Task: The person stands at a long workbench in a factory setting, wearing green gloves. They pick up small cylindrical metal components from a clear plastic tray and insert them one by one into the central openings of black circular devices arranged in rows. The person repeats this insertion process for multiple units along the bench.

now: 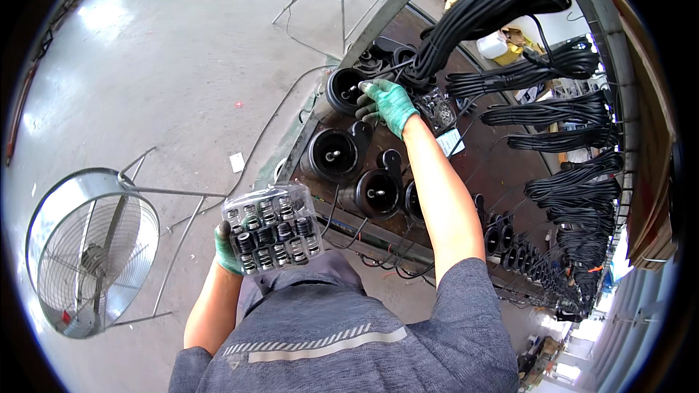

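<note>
My left hand (pixel 227 249), in a green-and-dark work glove, grips the side of a clear plastic tray (pixel 248 269). Rows of small black-and-silver spring seals (pixel 281 231) sit in its pockets. My right hand (pixel 387 104), gloved the same way, reaches over the edge of a black round pump housing (pixel 337 99) with a metal shaft in its middle. Its fingers are drawn together beside that shaft; what they pinch, if anything, is too small to make out. Two more such housings, one nearer (pixel 333 156) and one to its right (pixel 378 193), stand open side up, each with a shaft showing.
Coiled black cables (pixel 502 7) hang along a metal rack at the right. A bag of small metal parts (pixel 439 110) and a pale blue card (pixel 451 143) lie beyond my right wrist. Several more housings line the bench rightward. A large floor fan (pixel 95 251) stands at left.
</note>
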`<state>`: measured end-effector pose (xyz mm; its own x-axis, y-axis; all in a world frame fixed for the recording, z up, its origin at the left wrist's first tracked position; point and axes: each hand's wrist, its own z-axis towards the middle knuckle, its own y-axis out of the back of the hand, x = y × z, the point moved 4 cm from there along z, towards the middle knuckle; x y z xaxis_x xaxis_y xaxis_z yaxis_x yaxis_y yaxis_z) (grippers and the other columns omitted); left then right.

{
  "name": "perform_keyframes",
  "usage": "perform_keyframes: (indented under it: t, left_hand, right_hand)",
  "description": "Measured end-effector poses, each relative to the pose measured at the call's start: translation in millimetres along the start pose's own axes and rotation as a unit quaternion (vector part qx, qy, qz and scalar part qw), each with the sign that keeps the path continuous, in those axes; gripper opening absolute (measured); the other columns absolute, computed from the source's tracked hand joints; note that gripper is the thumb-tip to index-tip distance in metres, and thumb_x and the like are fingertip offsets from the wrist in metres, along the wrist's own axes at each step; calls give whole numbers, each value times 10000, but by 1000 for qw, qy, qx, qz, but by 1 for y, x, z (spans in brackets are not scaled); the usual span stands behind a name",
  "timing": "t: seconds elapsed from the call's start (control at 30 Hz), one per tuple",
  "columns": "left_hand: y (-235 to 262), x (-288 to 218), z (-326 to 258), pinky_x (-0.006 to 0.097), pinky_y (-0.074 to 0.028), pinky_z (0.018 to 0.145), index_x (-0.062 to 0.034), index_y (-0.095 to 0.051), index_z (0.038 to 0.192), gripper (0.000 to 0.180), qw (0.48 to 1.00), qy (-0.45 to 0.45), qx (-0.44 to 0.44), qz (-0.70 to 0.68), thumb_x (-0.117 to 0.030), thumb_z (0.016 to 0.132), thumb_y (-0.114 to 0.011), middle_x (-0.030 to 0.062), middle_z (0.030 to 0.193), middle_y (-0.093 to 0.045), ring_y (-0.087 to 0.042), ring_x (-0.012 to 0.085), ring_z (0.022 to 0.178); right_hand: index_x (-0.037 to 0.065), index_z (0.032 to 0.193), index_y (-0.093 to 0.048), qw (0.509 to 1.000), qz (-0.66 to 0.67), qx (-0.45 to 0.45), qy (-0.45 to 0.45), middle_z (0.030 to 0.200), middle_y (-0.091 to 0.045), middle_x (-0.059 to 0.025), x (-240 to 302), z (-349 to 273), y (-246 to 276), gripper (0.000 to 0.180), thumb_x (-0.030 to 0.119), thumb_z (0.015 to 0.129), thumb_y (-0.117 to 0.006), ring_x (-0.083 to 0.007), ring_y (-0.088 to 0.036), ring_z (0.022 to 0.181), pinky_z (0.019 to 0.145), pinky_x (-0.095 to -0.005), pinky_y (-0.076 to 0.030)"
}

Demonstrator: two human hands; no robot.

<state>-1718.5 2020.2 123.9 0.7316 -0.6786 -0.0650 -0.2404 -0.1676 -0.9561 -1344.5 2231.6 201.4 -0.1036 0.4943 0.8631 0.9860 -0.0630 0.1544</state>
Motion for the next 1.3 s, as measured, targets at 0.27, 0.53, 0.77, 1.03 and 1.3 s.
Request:
perform_keyframes:
  t: [0.27, 0.53, 0.77, 1.03, 1.3]
  left_hand:
    - [-29, -32, 59, 565, -451, 1164, -83, -459, 1571, 1065, 997, 45, 56, 24, -616, 736, -851, 172, 1532, -559, -556, 362, 1386]
    - [-73, -34, 155, 600, -479, 1128, -99, -525, 1529, 955, 986, 126, 107, -16, -628, 791, -819, 182, 1488, -599, -606, 382, 1324]
    - [-84, -31, 208, 589, -521, 1084, -84, -588, 1466, 915, 987, 114, 111, 5, -644, 774, -798, 187, 1407, -652, -650, 386, 1244]
    - [-75, -30, 214, 601, -517, 1082, -101, -586, 1473, 932, 987, 126, 99, -10, -670, 764, -792, 175, 1417, -649, -644, 385, 1251]
    - [-95, -32, 200, 556, -563, 1046, -77, -602, 1438, 874, 984, 132, 115, -18, -610, 782, -825, 178, 1366, -675, -681, 353, 1195]
  right_hand:
    - [66, 1162, -696, 995, -27, 7, -94, 920, -712, -118, -4, 27, -8, 285, 321, 1053, -634, -222, -718, 666, 575, -311, -588]
    - [27, 1298, -654, 964, -255, -66, 44, 918, -732, -142, 13, 31, -14, 331, 235, 1041, -639, -212, -736, 696, 576, -358, -582]
    - [-5, 1169, -688, 842, -503, -37, 194, 1080, -725, -267, 12, 40, -19, 309, 225, 965, -725, -458, -697, 1028, 886, -472, -563]
    - [10, 1056, -691, 774, -617, -13, 141, 1125, -706, -268, 4, 56, -37, 207, 188, 953, -669, -461, -675, 1090, 893, -525, -559]
    - [23, 1180, -721, 823, -546, -63, 141, 1140, -736, -226, 12, 49, -24, 295, 202, 948, -687, -379, -707, 1106, 954, -456, -560]
